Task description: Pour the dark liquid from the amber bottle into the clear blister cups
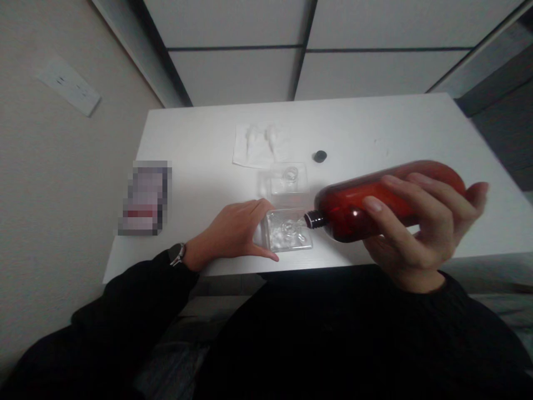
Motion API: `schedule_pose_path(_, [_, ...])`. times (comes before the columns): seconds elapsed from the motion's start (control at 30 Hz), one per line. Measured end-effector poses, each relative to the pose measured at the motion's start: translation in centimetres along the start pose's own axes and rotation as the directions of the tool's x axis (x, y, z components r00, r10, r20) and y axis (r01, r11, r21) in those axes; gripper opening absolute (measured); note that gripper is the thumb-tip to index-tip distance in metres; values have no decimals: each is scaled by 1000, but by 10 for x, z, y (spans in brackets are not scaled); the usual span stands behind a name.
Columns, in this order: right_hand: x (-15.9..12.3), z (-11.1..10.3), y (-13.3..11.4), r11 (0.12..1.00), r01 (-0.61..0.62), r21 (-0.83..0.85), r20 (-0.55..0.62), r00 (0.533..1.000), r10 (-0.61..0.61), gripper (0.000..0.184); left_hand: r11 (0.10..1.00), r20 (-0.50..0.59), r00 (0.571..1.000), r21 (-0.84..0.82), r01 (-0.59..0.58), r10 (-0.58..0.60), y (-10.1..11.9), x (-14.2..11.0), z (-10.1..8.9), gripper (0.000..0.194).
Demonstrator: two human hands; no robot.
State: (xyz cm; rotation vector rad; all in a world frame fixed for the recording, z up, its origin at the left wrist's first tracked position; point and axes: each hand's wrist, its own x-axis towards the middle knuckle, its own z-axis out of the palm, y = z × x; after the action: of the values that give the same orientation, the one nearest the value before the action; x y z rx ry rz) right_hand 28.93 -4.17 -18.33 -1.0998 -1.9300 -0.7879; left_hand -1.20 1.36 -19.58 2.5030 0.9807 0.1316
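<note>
One amber bottle sits tipped in my right hand, its base high on the right and its dark threaded neck sloping down and to the left. The mouth of that neck reaches the right edge of a clear container, a flat square shape on the desk. I can't tell whether the two touch, and the glints around them are too blurred to read. My right fingers curl over the top of the bottle, holding its body firmly against the palm.

My left hand lies palm down on the desk, at the container's left side. Its fingers are spread wide, steadying the container between the far corner and the thumb along the near edge.

Just beyond sits a second clear container with a round opening, close to the first. To its right lies a small black cap, and farther on, toward the back of the desk, a sheet of tissue with white lumps on it. A watch circles my left wrist, below which runs a black sleeve. Left of my hand is a pixelated object, too blurred to name. The wall beside the desk carries a white outlet plate.
</note>
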Motion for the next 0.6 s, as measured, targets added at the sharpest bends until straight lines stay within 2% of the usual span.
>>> schedule_pose_path(0.3, [0,2,2,1000,-13,3,-22,1000,13,56,1000,-15,1000,6,-12,12,0,-1,0,84])
schedule_pose_path(0.6, [0,0,1,1000,-17,7,8,1000,17,57,1000,-26,1000,4,-8,8,-2,-1,2,81])
